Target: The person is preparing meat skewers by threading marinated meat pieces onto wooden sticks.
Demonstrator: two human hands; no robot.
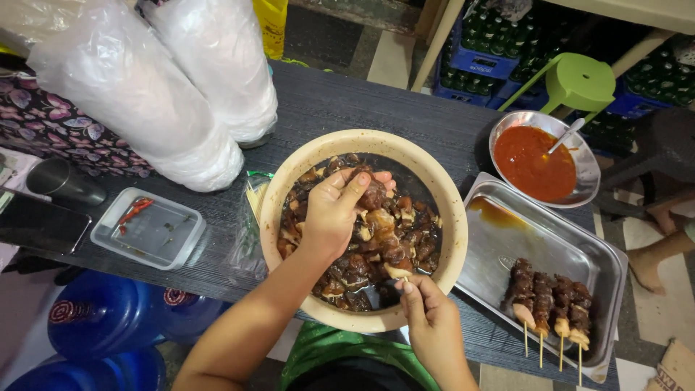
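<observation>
Dark wood tabletop [362, 101], cramped stall setup. Marinated meat chunks [384, 246] sit in the beige bowl [449, 217], wet, soft and probably slippery, so pinch firmly. Left hand [333, 213] fingers pinch one chunk; right hand [431, 318] grips a thin bamboo skewer [406, 278]. Finished skewers [550, 300] rest in the steel tray [507, 217] alongside.

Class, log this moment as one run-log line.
left hand: picking meat piece from bowl | right hand: holding skewer | tray: four finished skewers
</observation>
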